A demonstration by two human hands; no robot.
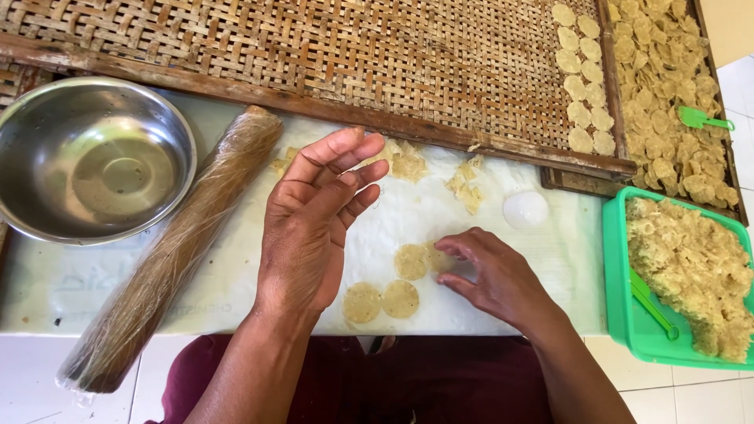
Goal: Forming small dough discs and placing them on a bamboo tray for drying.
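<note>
Pale tan dough discs [390,284], green tub [617,275], brown woven tray [353,55], silver bowl [94,161].

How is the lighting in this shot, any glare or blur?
Head view: soft, even daylight with faint shadows under the left hand and right hand; bright reflections inside the metal bowl; sheen on the wrapped rolling pin; dough discs sharp; straight edges bow slightly toward the frame's sides.
</note>
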